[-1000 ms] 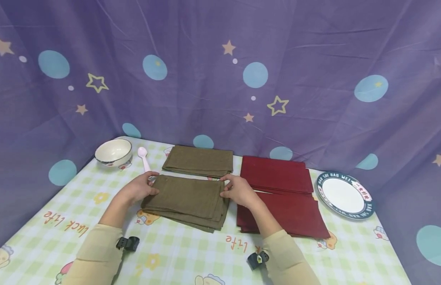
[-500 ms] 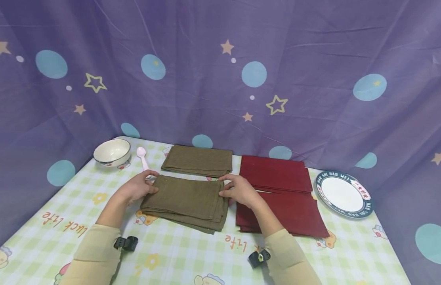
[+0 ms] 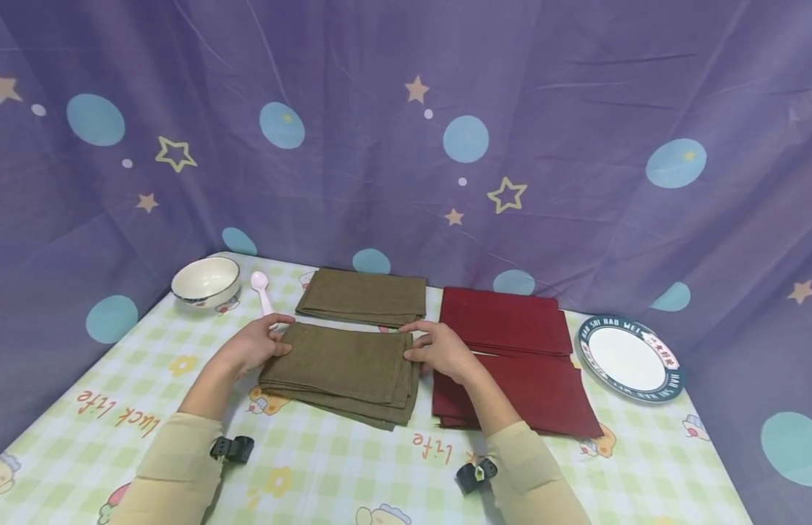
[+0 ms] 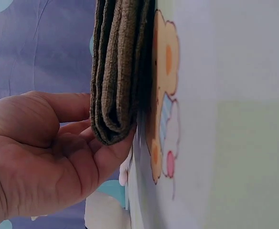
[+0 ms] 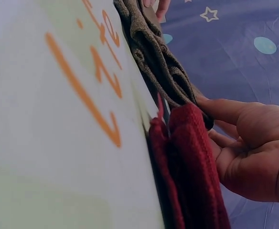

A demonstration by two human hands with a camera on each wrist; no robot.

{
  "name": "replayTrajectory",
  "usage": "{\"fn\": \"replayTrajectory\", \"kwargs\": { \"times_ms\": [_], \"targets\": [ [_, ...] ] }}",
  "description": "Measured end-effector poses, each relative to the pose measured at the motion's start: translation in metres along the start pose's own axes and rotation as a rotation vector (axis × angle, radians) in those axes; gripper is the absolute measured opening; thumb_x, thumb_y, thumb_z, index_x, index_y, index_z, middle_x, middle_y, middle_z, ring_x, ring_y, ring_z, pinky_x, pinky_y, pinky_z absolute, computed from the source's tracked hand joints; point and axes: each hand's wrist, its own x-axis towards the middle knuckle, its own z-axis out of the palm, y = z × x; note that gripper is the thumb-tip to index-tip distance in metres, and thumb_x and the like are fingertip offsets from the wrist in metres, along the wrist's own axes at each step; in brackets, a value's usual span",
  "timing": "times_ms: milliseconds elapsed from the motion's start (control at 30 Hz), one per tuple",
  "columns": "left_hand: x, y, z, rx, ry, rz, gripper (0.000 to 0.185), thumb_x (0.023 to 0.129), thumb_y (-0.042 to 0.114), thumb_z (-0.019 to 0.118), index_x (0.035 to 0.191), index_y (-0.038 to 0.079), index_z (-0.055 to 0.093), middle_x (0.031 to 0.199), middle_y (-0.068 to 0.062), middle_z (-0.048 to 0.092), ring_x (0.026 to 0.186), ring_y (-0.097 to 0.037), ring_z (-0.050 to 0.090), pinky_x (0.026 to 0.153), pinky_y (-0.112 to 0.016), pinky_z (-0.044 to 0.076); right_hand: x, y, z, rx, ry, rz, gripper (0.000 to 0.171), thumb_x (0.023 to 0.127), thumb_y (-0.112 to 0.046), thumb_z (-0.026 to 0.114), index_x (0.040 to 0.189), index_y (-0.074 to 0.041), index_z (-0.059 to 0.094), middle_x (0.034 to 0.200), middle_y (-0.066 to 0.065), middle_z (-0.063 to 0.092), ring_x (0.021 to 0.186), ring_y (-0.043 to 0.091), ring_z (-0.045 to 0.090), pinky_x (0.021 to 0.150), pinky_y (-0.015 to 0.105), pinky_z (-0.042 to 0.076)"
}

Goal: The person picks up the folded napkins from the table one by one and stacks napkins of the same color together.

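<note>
A stack of folded olive-brown cloths (image 3: pixel 340 364) lies at the front middle of the table, its layers slightly fanned at the near right corner. My left hand (image 3: pixel 251 346) pinches the stack's left edge; in the left wrist view the thumb lies on top of the folded cloth layers (image 4: pixel 113 71) and the fingers reach beneath. At the opposite edge my right hand (image 3: pixel 445 354) does the same, thumb above and fingers partly hidden under the cloth. In the right wrist view, a folded red cloth (image 5: pixel 192 138) stands before the right hand (image 5: pixel 256 143) and covers part of it.
Behind lies another folded brown cloth (image 3: pixel 362 295). Two red cloth piles, back (image 3: pixel 504 317) and front (image 3: pixel 537 394), are at the right, beside a plate (image 3: pixel 629 357). A bowl (image 3: pixel 205 281) and a pink spoon (image 3: pixel 261 284) sit at the left. A purple curtain (image 3: pixel 353 182) hangs behind the table.
</note>
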Motion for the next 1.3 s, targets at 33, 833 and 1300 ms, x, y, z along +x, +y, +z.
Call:
{"fn": "replayTrajectory", "kwargs": {
  "times_ms": [33, 833, 1300],
  "targets": [
    [0.000, 0.001, 0.000, 0.003, 0.005, 0.000, 0.063, 0.094, -0.009, 0.061, 0.149, -0.009, 0.030, 0.077, -0.002, 0.052, 0.066, -0.013, 0.056, 0.060, -0.027, 0.049, 0.000, 0.000, -0.001, 0.003, -0.002, -0.002, 0.043, 0.091, -0.001, 0.075, 0.132, -0.011, 0.067, 0.099, 0.012, 0.073, 0.076, 0.020, 0.069, 0.060, 0.039, 0.059],
    [0.030, 0.016, -0.003, -0.014, 0.101, 0.083, 0.063, 0.097, -0.007, 0.058, 0.153, -0.005, 0.030, 0.085, -0.009, 0.057, 0.058, -0.009, 0.050, 0.054, -0.026, 0.046, 0.035, -0.010, -0.028, 0.092, 0.021, 0.067, 0.047, 0.092, 0.002, 0.072, 0.136, -0.011, 0.064, 0.105, 0.015, 0.071, 0.079, 0.017, 0.067, 0.063, 0.038, 0.060],
    [0.063, 0.019, -0.012, 0.080, 0.210, 0.109, 0.062, 0.096, -0.005, 0.060, 0.153, 0.000, 0.036, 0.085, -0.006, 0.048, 0.055, -0.009, 0.037, 0.050, -0.024, 0.038, 0.059, -0.016, -0.040, 0.177, 0.036, 0.083, 0.047, 0.096, 0.002, 0.067, 0.141, -0.007, 0.059, 0.115, 0.019, 0.069, 0.099, 0.022, 0.065, 0.076, 0.043, 0.060]
  ]
}}
